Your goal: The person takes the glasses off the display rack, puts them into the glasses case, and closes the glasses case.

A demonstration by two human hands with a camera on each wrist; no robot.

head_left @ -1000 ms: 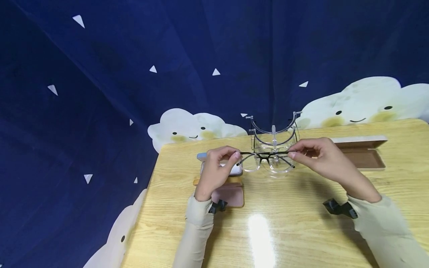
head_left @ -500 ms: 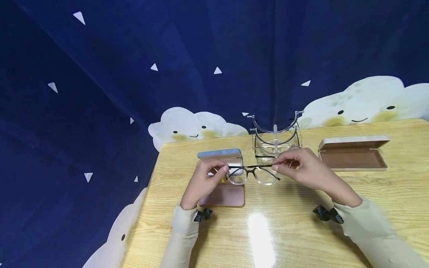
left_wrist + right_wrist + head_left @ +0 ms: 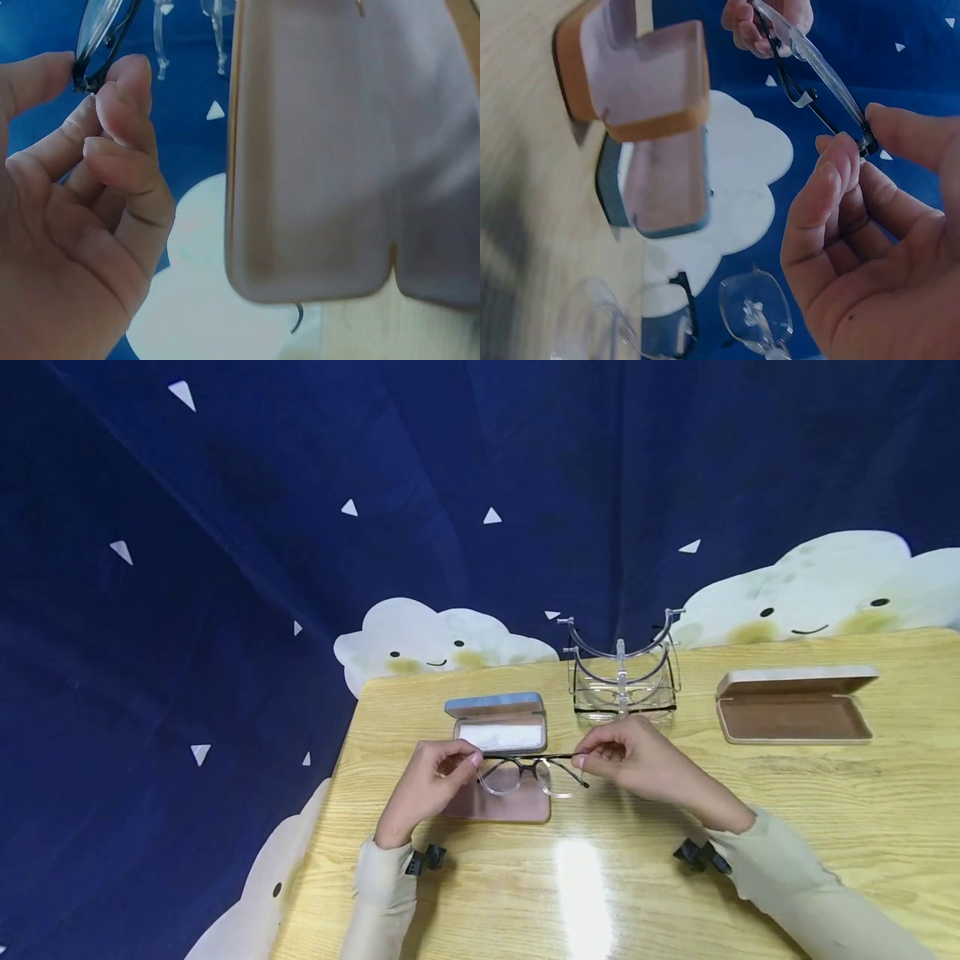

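A pair of eyeglasses, black along the top with clear lower rims, is held level between the two hands. My left hand pinches its left end between thumb and fingers. At the other end, my right hand pinches the frame in the same way. The folded temples show behind the lenses. Below the eyeglasses in the head view is an open orange glasses case with a pink lining; the hands and eyeglasses overlap its back part. The left wrist view shows its pink inside close up.
Behind the orange case stands an open blue glasses case with a white cloth in it. A clear display stand at the back holds more eyeglasses. An open brown-lined case lies at the right of the wooden table.
Both hands have carried the eyeglasses left and toward the near side, away from the display stand to over the orange case. The blue case and its cloth have come into fuller view.
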